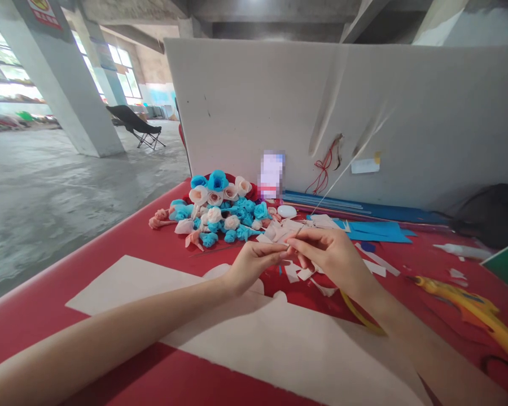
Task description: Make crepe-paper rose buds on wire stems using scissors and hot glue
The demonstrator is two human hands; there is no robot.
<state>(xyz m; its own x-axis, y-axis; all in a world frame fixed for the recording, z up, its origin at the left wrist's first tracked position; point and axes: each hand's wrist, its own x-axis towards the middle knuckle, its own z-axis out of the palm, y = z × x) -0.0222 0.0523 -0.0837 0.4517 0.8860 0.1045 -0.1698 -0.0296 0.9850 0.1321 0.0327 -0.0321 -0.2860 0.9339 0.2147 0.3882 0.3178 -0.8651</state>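
Note:
In the middle of the view both hands meet above the table. My left hand (258, 260) is closed in a pinch, its fingertips at the lower end of a thin stem (298, 232). My right hand (327, 251) pinches the same stem between thumb and fingers; its material is too small to make out. Below the hands lies a large pale sheet of paper (254, 338) with a curved cut edge. Pale paper scraps (292, 272) are scattered just behind them. A yellow curved handle (361, 316) shows partly beneath my right wrist.
Blue and pale paper flowers (231, 210) are heaped at the back left of the red table (122, 361). A blurred-out screen (272, 175) leans on the white partition (245, 101). Blue sheets (375, 231) lie behind my right hand; a yellow glue gun (469, 307) rests at right.

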